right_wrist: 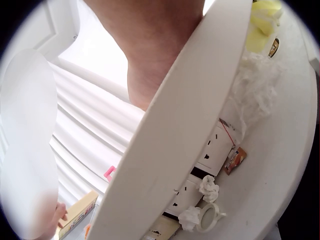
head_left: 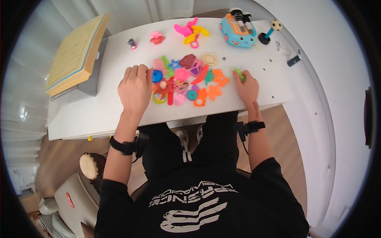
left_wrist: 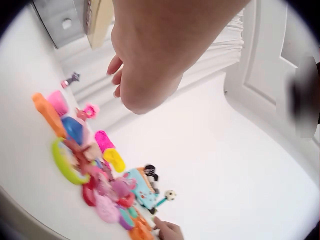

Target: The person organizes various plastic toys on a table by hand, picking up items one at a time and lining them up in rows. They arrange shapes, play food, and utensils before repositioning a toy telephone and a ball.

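From my remote station I record the following. The right wrist view alone shows a white compartment beneath the tabletop, whether drawer or shelf I cannot tell; it contains crumpled tissue, a white ring, a brown packet and a crumpled clear bag, with something yellow toward one end. The head view alone shows the green toy plainly, at the right of the white table, just beyond the right edge of the toy pile. On the left stands a grey box, its interior hidden from me, with a tan box leaning tilted on it. At the far right, a blue toy telephone bears a black-and-white item on top. The two hands are well apart. The right hand, back upward, reaches over the near edge and pinches the green toy between thumb and fingers. The left hand, also back upward, is at the pile's left side near a blue round toy, fingers loosely bent and clamped on nothing that I can see.
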`<state>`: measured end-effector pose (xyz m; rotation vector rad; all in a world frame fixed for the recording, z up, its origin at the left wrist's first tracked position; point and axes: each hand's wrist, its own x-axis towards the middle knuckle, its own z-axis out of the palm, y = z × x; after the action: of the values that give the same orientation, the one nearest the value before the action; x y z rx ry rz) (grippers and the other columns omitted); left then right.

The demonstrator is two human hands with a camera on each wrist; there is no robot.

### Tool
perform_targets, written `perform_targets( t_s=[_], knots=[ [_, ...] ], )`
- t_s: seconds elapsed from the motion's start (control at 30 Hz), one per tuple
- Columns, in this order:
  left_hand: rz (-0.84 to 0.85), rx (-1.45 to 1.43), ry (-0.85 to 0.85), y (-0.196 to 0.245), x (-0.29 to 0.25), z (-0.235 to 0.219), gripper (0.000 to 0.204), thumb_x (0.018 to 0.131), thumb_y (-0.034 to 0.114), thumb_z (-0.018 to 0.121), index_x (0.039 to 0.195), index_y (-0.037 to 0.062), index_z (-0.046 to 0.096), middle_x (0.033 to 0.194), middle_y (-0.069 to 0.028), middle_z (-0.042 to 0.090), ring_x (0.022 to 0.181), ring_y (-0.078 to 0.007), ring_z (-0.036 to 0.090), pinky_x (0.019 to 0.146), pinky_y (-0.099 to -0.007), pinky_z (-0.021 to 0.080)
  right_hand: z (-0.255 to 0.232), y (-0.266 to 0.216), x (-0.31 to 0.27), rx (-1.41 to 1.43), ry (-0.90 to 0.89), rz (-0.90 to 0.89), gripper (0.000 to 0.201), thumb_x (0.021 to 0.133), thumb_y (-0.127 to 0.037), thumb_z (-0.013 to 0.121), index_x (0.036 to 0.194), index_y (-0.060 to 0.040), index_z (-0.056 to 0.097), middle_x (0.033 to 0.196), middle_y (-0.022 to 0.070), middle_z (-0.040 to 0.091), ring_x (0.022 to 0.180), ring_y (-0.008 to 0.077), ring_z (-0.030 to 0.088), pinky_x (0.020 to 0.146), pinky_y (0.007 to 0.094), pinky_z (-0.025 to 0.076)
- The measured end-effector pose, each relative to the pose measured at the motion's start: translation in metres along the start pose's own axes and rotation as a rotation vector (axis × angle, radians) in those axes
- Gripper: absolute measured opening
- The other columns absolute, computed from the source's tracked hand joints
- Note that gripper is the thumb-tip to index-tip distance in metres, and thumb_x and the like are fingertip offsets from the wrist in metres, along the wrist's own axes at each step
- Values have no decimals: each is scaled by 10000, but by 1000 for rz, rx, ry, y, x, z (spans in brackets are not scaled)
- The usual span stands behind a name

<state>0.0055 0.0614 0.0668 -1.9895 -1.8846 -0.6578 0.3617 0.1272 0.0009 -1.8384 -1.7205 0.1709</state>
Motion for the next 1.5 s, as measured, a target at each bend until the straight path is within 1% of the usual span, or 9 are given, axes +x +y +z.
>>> perform_targets(
  t_s=[0.07, 0.1, 0.2, 0.3, 0.33, 0.53, 1.13, 1.43, 1.5],
  knots=[
    [67, -70, 98, -21, -7, 5, 305, 933, 314, 732, 1078, 63, 638, 1043, -124, 677, 1067, -303, 648, 886, -456, 496, 0, 1, -1, -18, 18, 15, 466, 945, -531, 666, 935, -65, 682, 738, 208, 693, 753, 434, 685, 695, 522, 523],
    [51, -51, 96, -28, -12, 8, 305, 933, 314, 732, 1078, 63, 638, 1043, -124, 677, 1067, -303, 648, 886, -456, 496, 1, 0, -1, -6, 2, 0, 466, 945, -531, 666, 935, -65, 682, 738, 208, 693, 753, 434, 685, 695, 522, 523],
    [49, -127, -49, -37, -23, 18, 698, 890, 513, 740, 1389, 61, 553, 1445, -190, 540, 1403, -377, 460, 1132, -500, 365, 0, 0, 0, -2, -21, 45, 478, 947, -528, 667, 930, -50, 673, 722, 195, 682, 723, 419, 675, 671, 491, 507],
    [133, -157, -93, -33, -34, 26, 764, 895, 555, 715, 1458, 77, 520, 1521, -203, 478, 1462, -388, 397, 1176, -523, 324, -1, -1, -1, 44, -25, 52, 481, 948, -522, 670, 922, -42, 671, 704, 179, 673, 694, 405, 662, 664, 472, 505],
    [123, -186, -189, -32, -36, 29, 826, 875, 589, 720, 1505, 105, 493, 1589, -205, 405, 1511, -392, 330, 1208, -535, 289, 0, -1, -1, 42, -30, 45, 481, 948, -522, 670, 922, -42, 671, 704, 179, 673, 694, 405, 662, 664, 472, 505],
    [76, -279, -224, -23, -45, 43, 886, 822, 595, 767, 1526, 138, 480, 1622, -193, 374, 1534, -386, 296, 1226, -526, 272, -1, -2, 0, -9, -28, 42, 486, 951, -515, 670, 915, -31, 675, 697, 173, 672, 684, 377, 671, 664, 451, 507],
    [45, -312, -227, -25, -47, 44, 859, 849, 587, 745, 1527, 133, 474, 1612, -130, 417, 1531, -339, 315, 1221, -485, 294, 3, 4, 2, 6, -5, 13, 479, 961, -500, 675, 920, -23, 677, 710, 175, 680, 671, 367, 679, 650, 450, 509],
    [46, -303, -231, -25, -47, 44, 865, 854, 605, 730, 1531, 137, 463, 1611, -128, 415, 1527, -334, 322, 1219, -477, 293, 1, 1, 0, 77, -11, 23, 446, 943, -502, 709, 1016, -66, 648, 652, 67, 590, 580, 244, 593, 586, 402, 455],
    [48, -300, -234, -26, -46, 44, 858, 859, 600, 728, 1530, 136, 463, 1611, -128, 415, 1527, -333, 321, 1217, -478, 294, 3, 1, 1, 36, -13, 11, 419, 959, -462, 708, 1012, -49, 654, 638, 28, 566, 574, 149, 532, 563, 345, 410]
  ],
)
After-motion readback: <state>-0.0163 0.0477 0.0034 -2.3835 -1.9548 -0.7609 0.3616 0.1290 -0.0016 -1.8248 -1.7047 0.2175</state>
